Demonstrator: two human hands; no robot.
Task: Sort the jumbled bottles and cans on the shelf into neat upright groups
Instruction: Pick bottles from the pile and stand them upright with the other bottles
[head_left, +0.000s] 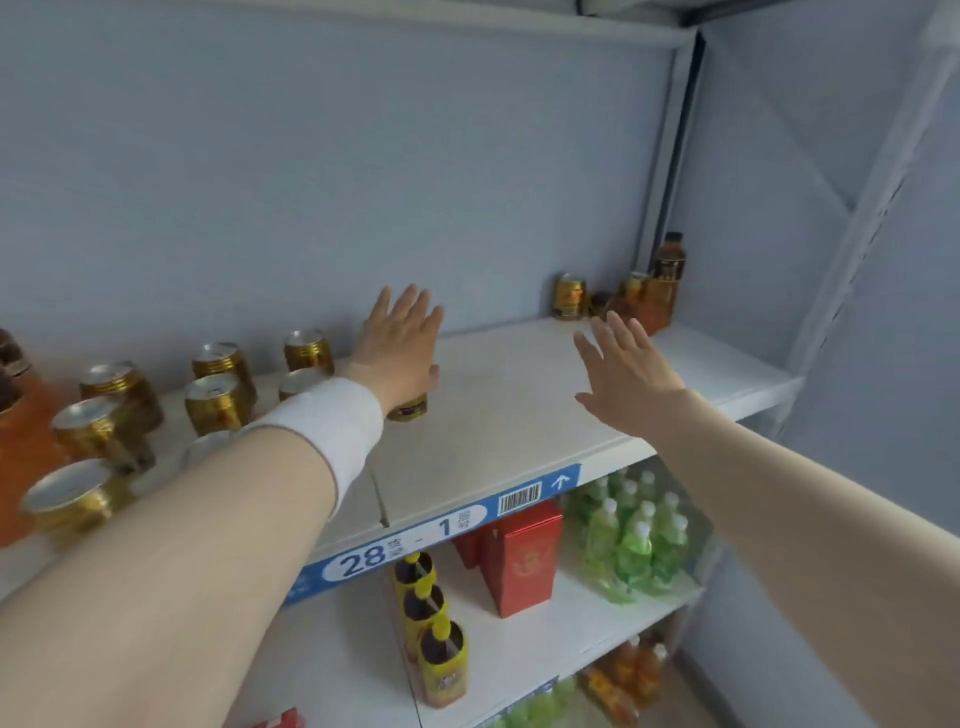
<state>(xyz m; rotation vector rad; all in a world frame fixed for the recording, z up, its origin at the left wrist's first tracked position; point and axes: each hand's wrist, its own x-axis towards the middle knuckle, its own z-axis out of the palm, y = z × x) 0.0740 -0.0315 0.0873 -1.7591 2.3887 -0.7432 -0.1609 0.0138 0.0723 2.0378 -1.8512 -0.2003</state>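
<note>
Shelf: white shelf (509, 395), its middle bare, with a blue numbered strip (441, 530) along the front edge.
Below: a red box (524, 556), wrapped green bottles (639, 540) and yellow-labelled bottles (431, 623) on lower levels; lower still, everything is cut off by the frame.
Orange bottles: orange bottles (26, 441) at the far left, cut by the frame edge, caps barely in view.
Left hand: left hand (400, 348) with a white wristband (322, 431), fingers straight and spread, gripping nothing, palm down over one can.
Right hand: right hand (623, 379) flat and relaxed over the bare shelf, fingers extended toward the corner, holding nothing.
Cans: gold cans (213, 400) upright in loose rows at the left; the forearm hides part of the nearest ones.
Corner: two corner cans (570, 296) and a dark-capped bottle (667, 275) stand at the back right; something dark between them is too blurred to name, and the right fingertips overlap the group.
Can: single can (410, 408) just right of the rows, only its lower rim showing under the left palm; contact cannot be told.
</note>
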